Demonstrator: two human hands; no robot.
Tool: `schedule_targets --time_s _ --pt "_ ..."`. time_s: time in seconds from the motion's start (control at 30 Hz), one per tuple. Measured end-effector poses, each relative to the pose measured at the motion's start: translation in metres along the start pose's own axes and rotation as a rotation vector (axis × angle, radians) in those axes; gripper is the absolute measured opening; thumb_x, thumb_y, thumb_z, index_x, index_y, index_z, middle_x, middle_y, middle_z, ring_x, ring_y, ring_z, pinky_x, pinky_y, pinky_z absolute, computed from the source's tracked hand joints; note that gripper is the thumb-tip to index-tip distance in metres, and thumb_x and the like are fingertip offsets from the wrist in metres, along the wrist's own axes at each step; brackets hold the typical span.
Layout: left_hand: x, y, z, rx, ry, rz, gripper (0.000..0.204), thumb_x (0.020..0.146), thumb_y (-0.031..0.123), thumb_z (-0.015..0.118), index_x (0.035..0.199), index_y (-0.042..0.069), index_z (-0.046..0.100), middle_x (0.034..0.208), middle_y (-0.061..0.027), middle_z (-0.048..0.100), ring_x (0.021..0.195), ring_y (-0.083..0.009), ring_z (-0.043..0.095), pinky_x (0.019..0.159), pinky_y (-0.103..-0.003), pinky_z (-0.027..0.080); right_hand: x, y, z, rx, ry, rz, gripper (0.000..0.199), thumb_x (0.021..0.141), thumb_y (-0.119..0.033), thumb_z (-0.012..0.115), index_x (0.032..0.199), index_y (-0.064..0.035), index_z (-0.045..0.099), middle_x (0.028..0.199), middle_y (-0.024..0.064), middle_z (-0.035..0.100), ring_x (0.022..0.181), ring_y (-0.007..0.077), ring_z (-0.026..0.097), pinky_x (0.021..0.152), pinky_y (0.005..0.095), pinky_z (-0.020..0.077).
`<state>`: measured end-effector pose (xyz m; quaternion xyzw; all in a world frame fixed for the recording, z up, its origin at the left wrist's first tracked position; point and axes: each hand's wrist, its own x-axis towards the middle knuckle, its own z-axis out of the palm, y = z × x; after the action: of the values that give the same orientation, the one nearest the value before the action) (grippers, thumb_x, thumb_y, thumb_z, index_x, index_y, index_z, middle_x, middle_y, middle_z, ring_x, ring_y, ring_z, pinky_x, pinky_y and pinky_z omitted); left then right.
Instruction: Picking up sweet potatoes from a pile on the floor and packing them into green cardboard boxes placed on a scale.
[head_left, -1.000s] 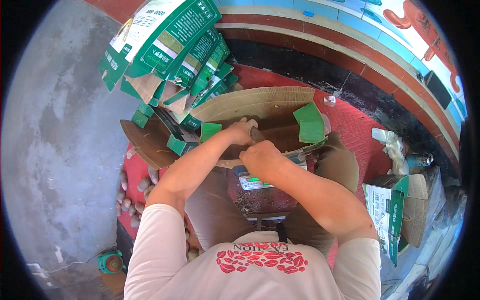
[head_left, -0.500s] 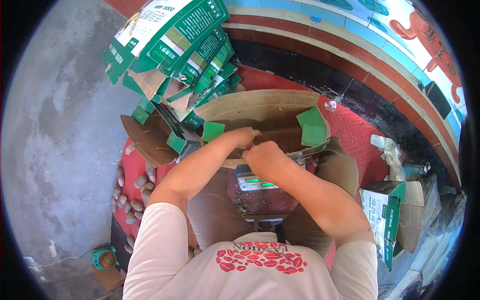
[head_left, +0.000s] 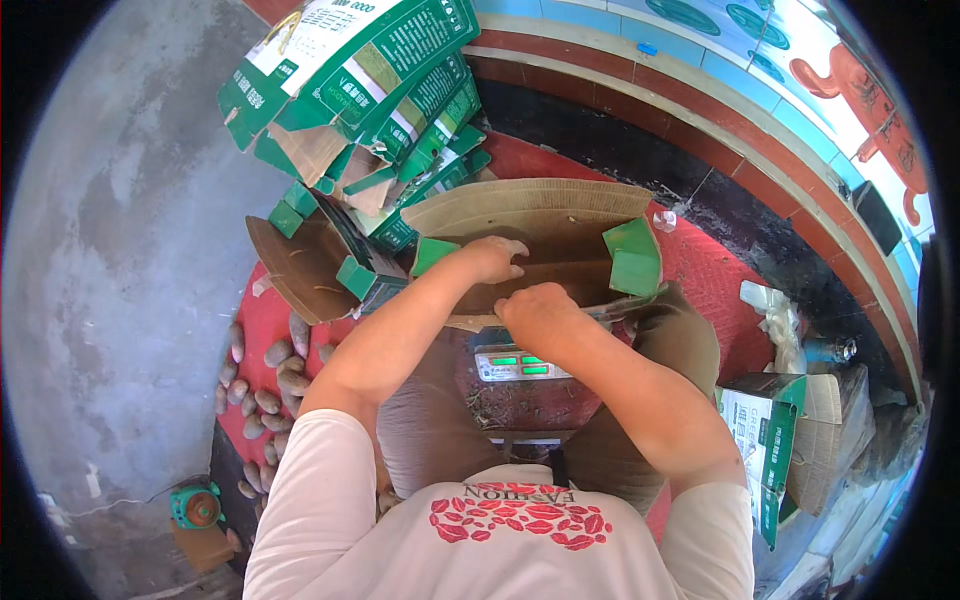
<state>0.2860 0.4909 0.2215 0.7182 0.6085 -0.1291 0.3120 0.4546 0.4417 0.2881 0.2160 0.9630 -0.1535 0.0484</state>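
An open cardboard box (head_left: 530,200) with brown insides and green corner flaps sits before my knees, over a digital scale (head_left: 515,366) with lit green readouts. My left hand (head_left: 494,260) hovers over the inside of the box, its fingers apart and slightly bent, with nothing visible in them. At the near edge, my right hand (head_left: 540,308) is closed, its fingers curled over the box's near wall. The fingertips of that hand are partly hidden, and so is the floor of the box.
Several potato-like tubers (head_left: 268,402) lie on the red mat at my left. Green and white cartons (head_left: 400,60) are piled at the far left, beside another open box (head_left: 300,265). To the right stand a green carton (head_left: 765,450), a plastic bag (head_left: 775,315) and a can (head_left: 830,349).
My left hand has moved away from the right one, further over the box, and its fingers have spread. My right hand stays at the near edge. The whole view has shifted slightly.
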Motion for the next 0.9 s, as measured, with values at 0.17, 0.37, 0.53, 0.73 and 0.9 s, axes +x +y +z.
schedule_targets --time_s 0.17,0.37,0.53,0.73,0.9 --pt "0.001 -0.014 0.003 -0.017 0.236 0.091 0.036 0.082 0.027 0.062 0.114 0.010 0.060 0.112 -0.0135 0.063 0.107 -0.0303 0.057 0.092 -0.039 0.045 0.000 0.000 0.000 0.008 0.003 -0.014 0.015 0.080 -0.008 0.054 0.092 -0.0052 0.063 0.082 0.0133 0.067 0.079 0.0284 0.067 0.064 0.0394 0.0526" --pt "-0.006 -0.003 -0.008 -0.113 0.373 0.076 0.020 0.081 0.025 0.064 0.090 0.007 0.066 0.093 -0.0140 0.067 0.089 -0.0318 0.062 0.079 -0.041 0.049 0.001 0.002 0.000 0.039 0.041 -0.006 0.016 0.079 -0.007 0.054 0.091 -0.0051 0.063 0.082 0.0136 0.067 0.079 0.0293 0.067 0.065 0.0400 0.0526" --pt "-0.012 -0.002 -0.013 -0.156 0.461 0.091 0.018 0.082 0.024 0.063 0.083 0.007 0.065 0.086 -0.0140 0.066 0.084 -0.0332 0.062 0.075 -0.042 0.048 0.001 0.000 -0.002 0.029 -0.004 -0.013 0.016 0.079 -0.007 0.053 0.091 -0.0049 0.063 0.082 0.0136 0.067 0.080 0.0294 0.066 0.065 0.0401 0.0528" --pt "-0.019 -0.001 -0.018 -0.163 0.557 0.117 0.019 0.084 0.023 0.061 0.079 0.005 0.063 0.081 -0.0170 0.064 0.081 -0.0354 0.060 0.071 -0.045 0.047 0.001 -0.001 -0.006 0.033 -0.031 0.006 0.016 0.080 -0.009 0.053 0.089 -0.0065 0.066 0.086 0.0130 0.068 0.084 0.0285 0.067 0.068 0.0388 0.0534" --pt "-0.029 0.001 -0.029 -0.224 0.658 0.136 0.023 0.086 0.023 0.058 0.076 0.003 0.061 0.078 -0.0179 0.062 0.077 -0.0354 0.059 0.068 -0.043 0.045 0.003 0.001 -0.002 0.023 -0.043 0.005 0.016 0.081 -0.009 0.053 0.090 -0.0064 0.066 0.086 0.0129 0.068 0.084 0.0282 0.067 0.068 0.0390 0.0534"
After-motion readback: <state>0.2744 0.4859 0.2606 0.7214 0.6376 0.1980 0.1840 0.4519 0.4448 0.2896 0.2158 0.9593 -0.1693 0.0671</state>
